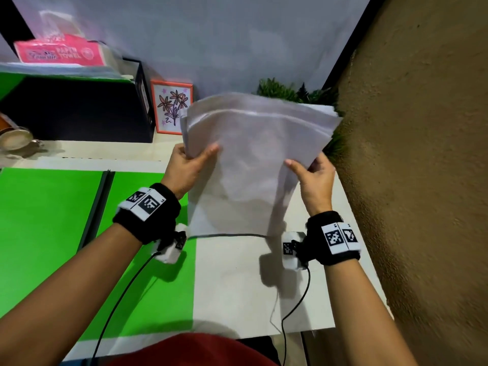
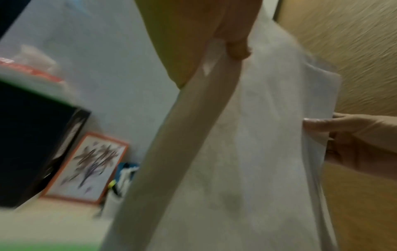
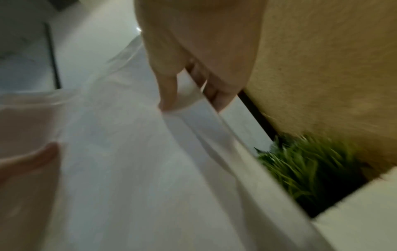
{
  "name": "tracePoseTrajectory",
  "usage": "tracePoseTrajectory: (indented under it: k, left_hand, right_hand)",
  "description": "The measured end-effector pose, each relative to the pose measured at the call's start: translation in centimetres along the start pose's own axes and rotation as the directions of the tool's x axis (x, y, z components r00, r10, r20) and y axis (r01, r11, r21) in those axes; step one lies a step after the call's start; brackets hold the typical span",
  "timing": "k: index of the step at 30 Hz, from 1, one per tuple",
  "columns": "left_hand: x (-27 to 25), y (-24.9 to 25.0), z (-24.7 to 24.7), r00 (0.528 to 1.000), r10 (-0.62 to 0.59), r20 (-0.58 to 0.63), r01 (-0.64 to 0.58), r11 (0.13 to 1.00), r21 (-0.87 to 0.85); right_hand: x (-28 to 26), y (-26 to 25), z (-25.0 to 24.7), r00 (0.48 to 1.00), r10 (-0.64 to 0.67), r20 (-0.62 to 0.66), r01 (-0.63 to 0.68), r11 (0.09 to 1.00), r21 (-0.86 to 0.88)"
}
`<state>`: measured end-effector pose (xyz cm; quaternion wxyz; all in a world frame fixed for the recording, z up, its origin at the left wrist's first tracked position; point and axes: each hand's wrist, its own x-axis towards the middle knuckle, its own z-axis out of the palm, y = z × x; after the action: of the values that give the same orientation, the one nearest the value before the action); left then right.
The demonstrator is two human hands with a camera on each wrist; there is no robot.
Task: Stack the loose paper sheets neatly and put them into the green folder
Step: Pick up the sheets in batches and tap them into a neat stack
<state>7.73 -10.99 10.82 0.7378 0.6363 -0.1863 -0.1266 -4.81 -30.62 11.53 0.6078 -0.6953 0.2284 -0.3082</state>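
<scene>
Over the white desk point(image 1: 237, 286), my left hand point(image 1: 184, 167) and right hand point(image 1: 315, 178) pinch the paper sheets point(image 1: 253, 154); I'd tap their uneven twelve-o'clock edges square before the green folder point(image 1: 52, 220) at nine o'clock.

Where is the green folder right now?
In the head view the green folder lies open on the table at lower left, under the left forearm, beside the paper stack held up by both hands.
</scene>
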Motion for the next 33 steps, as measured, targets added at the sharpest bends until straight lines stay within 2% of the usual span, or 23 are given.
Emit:
tracePoseTrajectory:
  k: [4,7,10,14,19,23,27,31,33]
  left_hand:
    - [-0.5,1.9,1.4,0.992,0.122,-0.016,-0.122,0.992,0.009]
    - [-1.3,1.1,1.8,0.991,0.125,0.052,-0.128,0.990,0.066]
    - [-1.6,0.8,1.6,0.988,0.114,0.100,-0.122,0.989,0.086]
    - [-1.4,2.2,1.7,0.979,0.154,0.133,-0.163,0.985,0.063]
    - [-1.2,2.6,1.8,0.982,0.143,0.120,-0.147,0.989,0.032]
    - [-1.1,3.1,1.9,0.988,0.113,0.105,-0.115,0.993,0.011]
    - [-1.4,3.2,2.0,0.983,0.093,0.159,-0.089,0.995,-0.035]
    - [-1.3,3.2,2.0,0.988,0.062,0.144,-0.066,0.997,0.028]
    - [-1.4,3.9,2.0,0.986,0.099,0.134,-0.104,0.994,0.033]
  right_hand:
    - [-1.2,-1.5,0.5,0.984,-0.139,-0.113,0.149,0.985,0.090]
    - [-2.5,-0.4,1.2,0.988,-0.113,-0.103,0.117,0.992,0.037]
    - [-3.0,-0.1,1.4,0.993,-0.048,-0.108,0.057,0.995,0.085]
    - [-2.5,-1.6,1.0,0.990,-0.071,-0.121,0.084,0.991,0.103]
    - [-2.2,-2.4,0.9,0.990,-0.096,-0.104,0.109,0.986,0.130]
    - [-2.1,-3.0,1.0,0.994,-0.070,-0.090,0.081,0.988,0.133]
    - [-2.1,-3.1,0.7,0.994,-0.055,-0.094,0.067,0.988,0.138]
    - [-2.2,-2.5,0.4,1.000,-0.021,-0.023,0.023,0.996,0.084]
    - [-2.3,-2.8,0.4,0.998,-0.058,-0.032,0.060,0.995,0.076]
